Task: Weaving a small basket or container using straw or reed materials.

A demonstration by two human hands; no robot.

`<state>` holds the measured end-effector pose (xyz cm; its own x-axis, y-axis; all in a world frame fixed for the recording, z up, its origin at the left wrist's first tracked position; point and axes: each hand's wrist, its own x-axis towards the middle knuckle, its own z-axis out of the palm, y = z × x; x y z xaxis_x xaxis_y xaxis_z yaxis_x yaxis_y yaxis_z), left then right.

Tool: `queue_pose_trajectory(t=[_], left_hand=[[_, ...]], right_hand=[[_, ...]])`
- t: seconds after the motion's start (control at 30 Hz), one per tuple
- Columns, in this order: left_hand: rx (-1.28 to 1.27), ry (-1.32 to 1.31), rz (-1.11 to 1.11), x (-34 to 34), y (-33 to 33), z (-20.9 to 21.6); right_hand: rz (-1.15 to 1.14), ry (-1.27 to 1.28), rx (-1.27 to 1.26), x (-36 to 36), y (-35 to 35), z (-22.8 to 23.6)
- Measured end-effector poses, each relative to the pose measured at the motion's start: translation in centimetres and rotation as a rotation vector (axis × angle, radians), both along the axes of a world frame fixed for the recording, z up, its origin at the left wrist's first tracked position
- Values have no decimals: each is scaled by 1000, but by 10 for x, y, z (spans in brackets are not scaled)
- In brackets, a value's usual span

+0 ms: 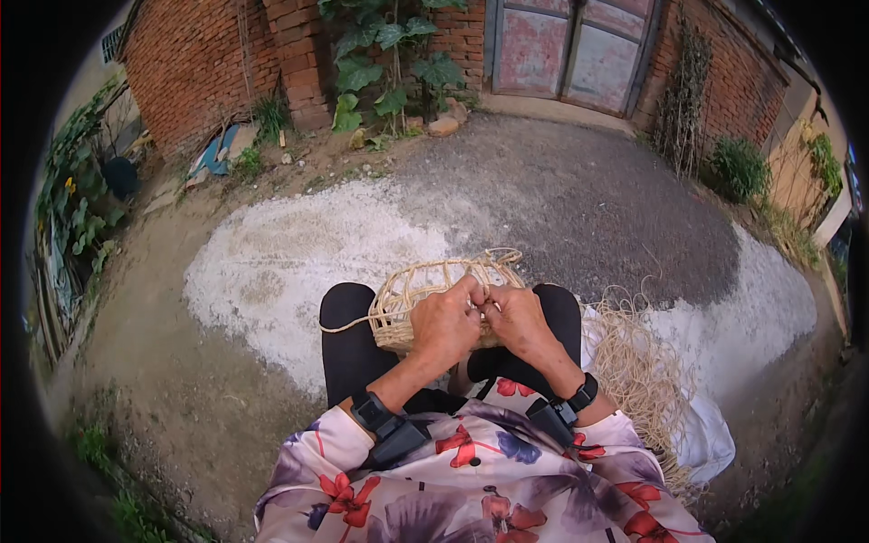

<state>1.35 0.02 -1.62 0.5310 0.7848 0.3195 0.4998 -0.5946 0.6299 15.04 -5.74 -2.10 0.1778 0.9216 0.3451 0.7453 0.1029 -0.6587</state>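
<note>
A half-woven basket (394, 330) of pale straw cord rests between my knees, its open lattice side facing up and away. My left hand (445, 319) and my right hand (518, 319) meet at its near right rim, fingers pinched together on the cord there. The exact strand between the fingertips is hidden by the knuckles. One loose cord end (344, 327) sticks out to the left across my left knee. Another loop of cord (503, 256) curls above the far rim.
On my right a tangled heap of straw cord (643, 362) lies on a white sack (711, 439). Ahead are grey and white patched ground, leafy plants (394, 63), stones (443, 127), brick walls (195, 72) and a worn double door (570, 50).
</note>
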Motion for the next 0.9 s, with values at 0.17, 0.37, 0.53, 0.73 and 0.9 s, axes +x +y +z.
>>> queue_pose_trajectory(t=[0.17,0.37,0.53,0.73,0.9], left_hand=[[-150,-106,-47,-16,9,-5],[-176,-47,-96,-30,9,-10],[-21,146,-143,-34,2,-2],[56,241,-200,-35,3,0],[201,139,-129,-42,-9,11]], right_hand=[[49,140,-41,-9,10,-10],[-21,266,-41,-20,-8,-10],[-15,1079,-154,-4,-11,-10],[-305,628,-42,45,-30,-56],[-568,876,63,121,-63,-92]])
